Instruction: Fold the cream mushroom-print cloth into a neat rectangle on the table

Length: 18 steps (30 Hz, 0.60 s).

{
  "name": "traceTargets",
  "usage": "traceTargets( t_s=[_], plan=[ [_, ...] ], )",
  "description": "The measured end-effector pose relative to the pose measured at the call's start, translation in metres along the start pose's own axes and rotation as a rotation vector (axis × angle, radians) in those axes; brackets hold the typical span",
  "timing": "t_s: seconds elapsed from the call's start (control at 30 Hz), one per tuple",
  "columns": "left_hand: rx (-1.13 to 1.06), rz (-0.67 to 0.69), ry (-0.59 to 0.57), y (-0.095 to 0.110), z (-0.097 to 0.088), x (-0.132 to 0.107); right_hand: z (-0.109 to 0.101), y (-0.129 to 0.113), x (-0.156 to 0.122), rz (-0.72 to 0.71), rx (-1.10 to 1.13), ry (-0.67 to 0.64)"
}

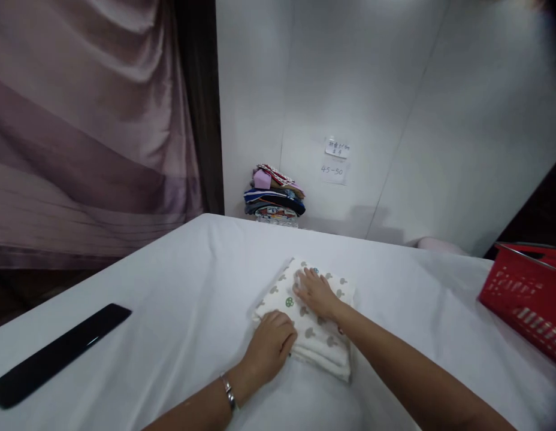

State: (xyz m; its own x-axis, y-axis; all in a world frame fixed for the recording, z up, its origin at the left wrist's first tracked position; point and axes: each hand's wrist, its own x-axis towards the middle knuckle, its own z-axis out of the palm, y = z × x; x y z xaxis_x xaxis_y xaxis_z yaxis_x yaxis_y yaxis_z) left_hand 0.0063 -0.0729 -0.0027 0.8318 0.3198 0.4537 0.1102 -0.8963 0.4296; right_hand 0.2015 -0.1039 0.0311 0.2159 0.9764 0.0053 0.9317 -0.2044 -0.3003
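A folded white cloth [310,333] printed with grey mushrooms and a green one lies on the white-covered table. My left hand [269,342], with a silver bracelet at the wrist, is curled over the cloth's near-left edge; its fingertips are partly hidden against the fabric. Flat on the far part of the cloth rests my right hand [319,294], its fingers a little apart and pressing on the top layer. The cloth's folded layers show along its near edge.
At the right edge of the table stands a red plastic basket [525,293]. A long black flat object [57,353] lies at the left. Beyond the far edge is a stack of folded clothes [275,194] beside a wall with paper notes [334,172]. A pinkish curtain [93,120] hangs left.
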Motion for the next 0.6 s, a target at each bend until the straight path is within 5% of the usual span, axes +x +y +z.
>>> traceTargets(
  t_s=[0.1,0.27,0.47,0.6],
  plan=[
    [-0.004,-0.022,0.001,0.001,0.001,0.0,0.003,-0.003,0.019,-0.056,-0.059,0.097],
    [-0.014,-0.049,0.002,0.002,0.002,-0.001,0.023,0.004,0.036,-0.041,-0.077,-0.022],
    [-0.008,-0.069,-0.005,0.003,0.005,0.0,-0.009,0.029,0.067,0.1,0.075,-0.014],
    [-0.012,-0.054,0.005,0.001,0.005,0.0,-0.023,0.053,0.089,0.237,0.118,-0.118]
  ],
)
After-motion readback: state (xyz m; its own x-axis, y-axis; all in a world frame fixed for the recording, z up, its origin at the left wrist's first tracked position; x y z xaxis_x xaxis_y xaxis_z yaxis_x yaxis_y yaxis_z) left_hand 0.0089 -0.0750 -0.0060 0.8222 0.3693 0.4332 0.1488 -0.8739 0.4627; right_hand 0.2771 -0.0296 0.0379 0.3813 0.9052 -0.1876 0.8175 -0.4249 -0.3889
